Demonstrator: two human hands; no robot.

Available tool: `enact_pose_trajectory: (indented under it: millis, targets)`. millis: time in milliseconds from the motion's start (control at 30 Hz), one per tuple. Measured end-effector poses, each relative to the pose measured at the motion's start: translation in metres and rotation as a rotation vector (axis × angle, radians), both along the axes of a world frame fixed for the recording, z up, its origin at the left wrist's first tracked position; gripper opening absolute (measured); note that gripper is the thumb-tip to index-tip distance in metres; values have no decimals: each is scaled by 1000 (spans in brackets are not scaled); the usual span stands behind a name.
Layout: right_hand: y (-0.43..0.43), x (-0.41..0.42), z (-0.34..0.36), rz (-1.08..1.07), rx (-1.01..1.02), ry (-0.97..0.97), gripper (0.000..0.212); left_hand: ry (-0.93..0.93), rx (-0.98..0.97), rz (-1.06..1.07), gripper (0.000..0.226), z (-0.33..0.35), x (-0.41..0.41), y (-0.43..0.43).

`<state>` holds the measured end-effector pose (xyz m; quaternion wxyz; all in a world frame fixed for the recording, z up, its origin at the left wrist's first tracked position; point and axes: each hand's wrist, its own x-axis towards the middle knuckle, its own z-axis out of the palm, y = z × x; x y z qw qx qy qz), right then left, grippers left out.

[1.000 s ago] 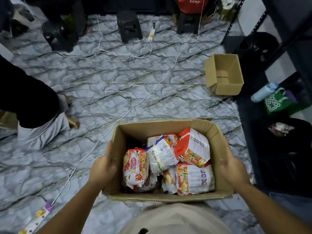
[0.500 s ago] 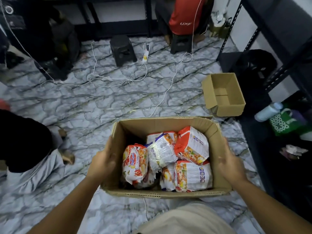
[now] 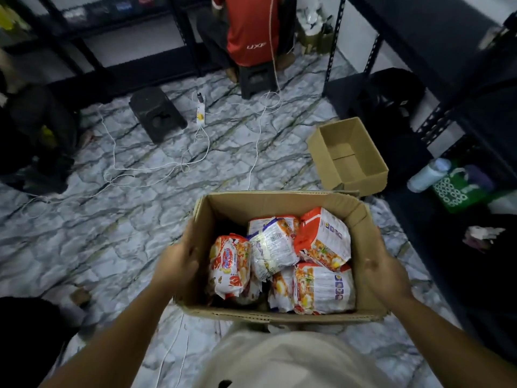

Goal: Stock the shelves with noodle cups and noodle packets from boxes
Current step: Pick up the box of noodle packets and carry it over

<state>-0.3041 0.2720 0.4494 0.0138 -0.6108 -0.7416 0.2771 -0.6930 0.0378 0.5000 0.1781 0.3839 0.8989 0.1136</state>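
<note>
1. Pale beige shirt [image 3: 293, 359], plain and smooth, across the lower middle of the view.
2. Small dark mark [image 3: 225, 384] on the cloth at the bottom edge.
3. Left forearm [image 3: 112, 331] bare from wrist to frame edge.
4. Right forearm [image 3: 453, 340] bare likewise.
5. Left hand [image 3: 179, 264] and right hand [image 3: 386, 278] ungloved.

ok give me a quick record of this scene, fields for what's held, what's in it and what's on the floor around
held item: cardboard box, open-topped, held up in front of the body
left hand: holds the box's left wall
right hand: holds the box's right wall
contents: noodle packets, orange and white, jumbled; no cups visible
floor ahead: empty box, black stool, power strip
shelving: dark metal rack on the right
others: person in red shirt, seated at the far end
</note>
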Motion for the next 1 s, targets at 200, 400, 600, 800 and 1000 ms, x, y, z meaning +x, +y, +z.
enact_pose_trajectory:
  millis: [200,400,600,800,1000]
  targets:
    - [-2,-23,10,-272,-14,59,81,-64,20,-271,87,-10,-67,104]
    - [-39,-40,45,-712,-53,87,82,-198,122,-665,87,-23,-104,220]
    - [-91,-38,42,-941,37,12,74,-309,89,-899,86,-15,-59,312]
    - [-111,-18,56,-1250,-28,61,96,-231,4,-1152,92,-27,14,380]
    - [-99,43,39,-1342,-34,74,69,-155,-40,-1256,91,-24,104,417]
